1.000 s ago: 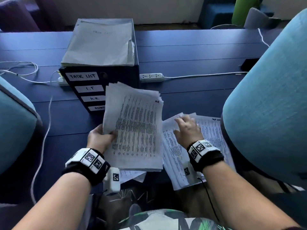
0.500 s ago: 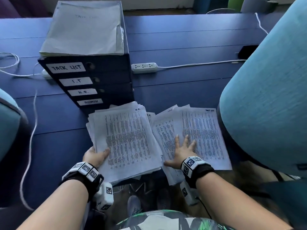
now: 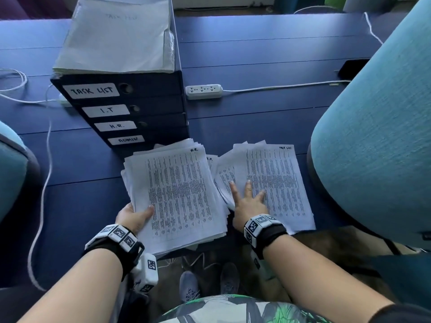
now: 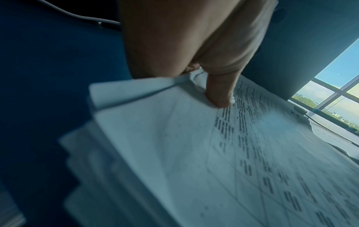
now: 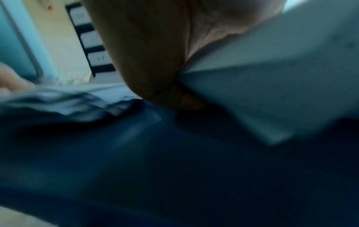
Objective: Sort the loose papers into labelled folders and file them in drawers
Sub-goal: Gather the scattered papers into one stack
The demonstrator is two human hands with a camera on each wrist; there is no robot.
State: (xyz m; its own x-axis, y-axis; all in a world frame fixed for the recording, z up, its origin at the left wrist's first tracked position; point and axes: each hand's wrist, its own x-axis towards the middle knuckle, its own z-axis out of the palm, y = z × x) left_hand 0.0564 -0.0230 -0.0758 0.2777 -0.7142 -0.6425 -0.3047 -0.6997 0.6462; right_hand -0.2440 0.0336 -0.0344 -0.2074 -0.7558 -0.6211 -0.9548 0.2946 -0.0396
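A thick stack of printed papers [image 3: 179, 194] marked "H.R." at its top corner lies at the near table edge, just in front of the drawer unit. My left hand [image 3: 134, 216] grips the stack's left edge, thumb on top [image 4: 219, 92], fingers underneath. To the right lies a second pile [image 3: 277, 183], its top sheet marked "TASK LIST". My right hand [image 3: 247, 201] presses flat on it with straight, spread fingers. The dark drawer unit [image 3: 149, 113] carries labels TASK LIST, I.T, H.R. and ADMIN, all drawers closed. A pale folder [image 3: 116, 36] lies on its top.
A teal chair back [image 3: 377, 141] crowds the right side, another chair [image 3: 11, 169] the left. A white power strip [image 3: 204, 91] and cables [image 3: 44, 145] lie on the blue table [image 3: 256, 54]. A dark phone [image 3: 353, 67] sits far right. My shoes [image 3: 190, 287] show below the edge.
The left hand has lowered the raised stack flat onto the table. The right hand has slid back toward me and spread flat on the right pile.
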